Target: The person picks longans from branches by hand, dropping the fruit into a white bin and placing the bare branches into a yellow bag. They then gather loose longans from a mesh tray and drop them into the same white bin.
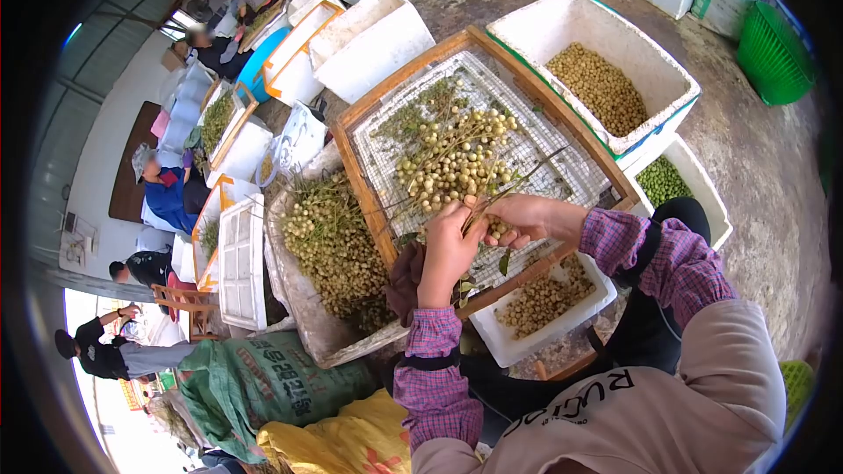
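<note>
My left hand (448, 250) is closed around the stems of a leafy fruit sprig (504, 262), above the near edge of a wood-framed mesh screen (562, 162). Close beside it, my right hand (536, 218) curls its fingers over a few small round yellowish fruits (496, 228) at the sprig. How firmly it grips them is partly hidden. On the mesh in front of both hands lies a heap of loose pale fruits (448, 167) with twigs. Below the screen's near side, a white tray (601, 300) holds brownish fruits.
Left of the screen stands a foam box (329, 358) heaped with fruit bunches. Right of it are a foam box of sorted fruits (680, 92) and one of green fruits (716, 202). Sacks (255, 382) lie at lower left. Several people work farther back on the left.
</note>
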Demonstrator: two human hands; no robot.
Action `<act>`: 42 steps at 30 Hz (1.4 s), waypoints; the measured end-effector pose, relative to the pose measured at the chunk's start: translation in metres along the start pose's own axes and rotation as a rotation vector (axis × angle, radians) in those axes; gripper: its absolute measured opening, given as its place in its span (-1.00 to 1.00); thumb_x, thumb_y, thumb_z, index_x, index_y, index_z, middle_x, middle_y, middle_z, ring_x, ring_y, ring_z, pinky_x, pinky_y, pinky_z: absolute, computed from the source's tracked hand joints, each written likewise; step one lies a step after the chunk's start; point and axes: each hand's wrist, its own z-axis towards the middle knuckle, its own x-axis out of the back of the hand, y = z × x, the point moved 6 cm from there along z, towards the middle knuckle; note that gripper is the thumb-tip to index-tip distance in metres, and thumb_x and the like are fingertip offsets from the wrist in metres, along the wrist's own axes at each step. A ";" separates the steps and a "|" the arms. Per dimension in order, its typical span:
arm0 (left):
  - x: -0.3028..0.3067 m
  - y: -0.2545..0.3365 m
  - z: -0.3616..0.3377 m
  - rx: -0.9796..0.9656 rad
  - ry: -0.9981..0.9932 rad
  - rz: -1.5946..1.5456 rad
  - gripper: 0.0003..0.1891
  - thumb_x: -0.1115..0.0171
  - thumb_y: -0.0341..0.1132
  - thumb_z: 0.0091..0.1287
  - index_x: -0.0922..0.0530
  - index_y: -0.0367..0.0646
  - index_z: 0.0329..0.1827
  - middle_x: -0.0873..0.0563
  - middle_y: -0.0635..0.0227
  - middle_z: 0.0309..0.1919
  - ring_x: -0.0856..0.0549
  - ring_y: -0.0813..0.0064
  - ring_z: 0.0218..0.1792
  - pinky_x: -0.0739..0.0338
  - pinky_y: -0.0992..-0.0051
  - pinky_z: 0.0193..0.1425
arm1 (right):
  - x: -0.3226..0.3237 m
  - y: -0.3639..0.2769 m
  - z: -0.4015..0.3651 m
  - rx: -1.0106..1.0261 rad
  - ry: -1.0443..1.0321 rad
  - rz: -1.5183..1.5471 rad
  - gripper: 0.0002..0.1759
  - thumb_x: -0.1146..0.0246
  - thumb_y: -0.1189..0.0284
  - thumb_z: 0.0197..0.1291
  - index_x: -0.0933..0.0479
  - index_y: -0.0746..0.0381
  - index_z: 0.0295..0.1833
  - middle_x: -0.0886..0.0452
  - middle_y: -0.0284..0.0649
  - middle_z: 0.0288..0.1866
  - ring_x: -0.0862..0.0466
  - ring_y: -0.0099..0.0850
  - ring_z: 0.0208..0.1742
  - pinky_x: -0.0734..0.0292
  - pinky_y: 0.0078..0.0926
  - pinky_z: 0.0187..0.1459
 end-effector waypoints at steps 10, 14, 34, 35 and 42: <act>-0.006 -0.034 -0.008 0.201 0.142 -0.301 -0.93 -0.12 -0.51 0.37 -0.55 -0.27 -0.30 -0.59 0.40 -0.49 -0.51 0.72 -0.55 -0.29 0.65 -0.52 | -0.011 -0.015 -0.012 0.014 -0.030 -0.089 -0.60 -0.01 0.08 0.44 -0.42 0.17 -0.33 -0.47 -0.30 -0.46 -0.15 -0.73 -0.70 0.06 -0.73 -0.75; 0.000 -0.027 -0.011 0.445 0.169 -0.705 -0.96 -0.15 -0.48 0.35 -0.52 -0.20 -0.29 -0.51 0.48 -0.59 -0.39 0.78 -0.62 -0.19 0.66 -0.56 | -0.013 -0.015 -0.011 0.044 -0.119 0.035 -0.64 -0.07 0.12 0.41 -0.41 0.16 -0.34 -0.45 -0.31 -0.46 -0.12 -0.71 -0.70 0.07 -0.73 -0.74; -0.006 -0.007 0.000 0.090 -0.038 -0.220 -0.66 -0.42 -0.38 0.16 -0.60 -0.34 -0.04 -0.50 0.38 -0.38 -0.57 0.60 -0.42 -0.46 0.51 -0.38 | 0.019 -0.001 0.016 0.068 0.038 0.263 -0.27 0.29 -0.19 0.42 -0.48 0.25 -0.23 -0.52 -0.26 -0.48 -0.49 -0.40 -0.54 -0.45 -0.40 -0.55; -0.007 0.008 0.000 0.079 -0.069 -0.132 -0.66 -0.44 -0.36 0.14 -0.60 -0.35 -0.07 -0.50 0.36 -0.39 -0.56 0.59 -0.42 -0.45 0.50 -0.38 | 0.022 0.003 0.018 0.066 0.088 0.256 -0.28 0.26 -0.19 0.42 -0.47 0.23 -0.30 -0.48 -0.29 -0.52 -0.47 -0.40 -0.58 -0.42 -0.42 -0.59; -0.026 0.010 0.001 0.018 0.025 0.008 -0.75 -0.44 -0.37 0.10 -0.63 -0.32 -0.24 -0.59 0.22 -0.46 -0.60 0.33 -0.45 -0.45 0.38 -0.35 | 0.022 0.009 0.018 0.105 0.262 0.311 -0.38 0.14 -0.06 0.45 -0.45 0.18 -0.47 -0.50 -0.27 -0.64 -0.45 -0.38 -0.73 -0.37 -0.39 -0.76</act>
